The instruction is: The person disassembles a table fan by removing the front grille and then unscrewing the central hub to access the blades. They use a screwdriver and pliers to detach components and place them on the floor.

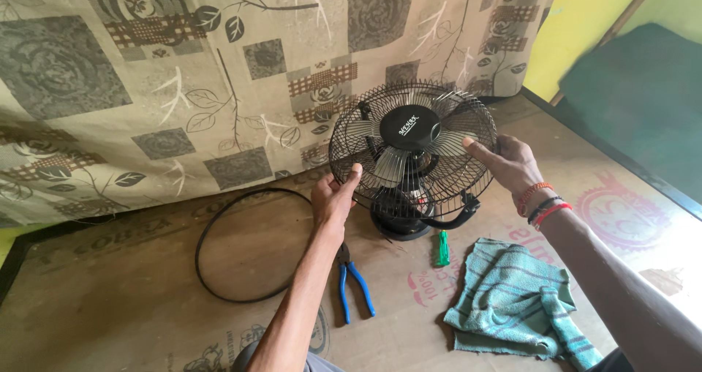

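Brown printed board floor (110,299), with a patterned cloth (183,72) hanging across the upper left and middle of the frame and a yellow wall at upper right.

Fan (412,156) stands upright right of frame centre on its dark base, wire grille facing the camera and tilted slightly back. The grille's disc spans left to right between the two hands.

Left hand (333,196) at the grille's lower left edge: thumb laid over the front wires, fingers curled out of sight behind the rim, gripping it. Right hand (508,160) at the right edge, a little higher: thumb pressed flat on the front, fingers wrapped round the back. Both are on the rim, on opposite sides, neither nearer than the other.

On the floor:
- black ring (248,244), left of the left forearm
- blue-handled pliers (353,288), just below the base
- green screwdriver (442,248), beside the base
- striped teal towel (512,302), lower right
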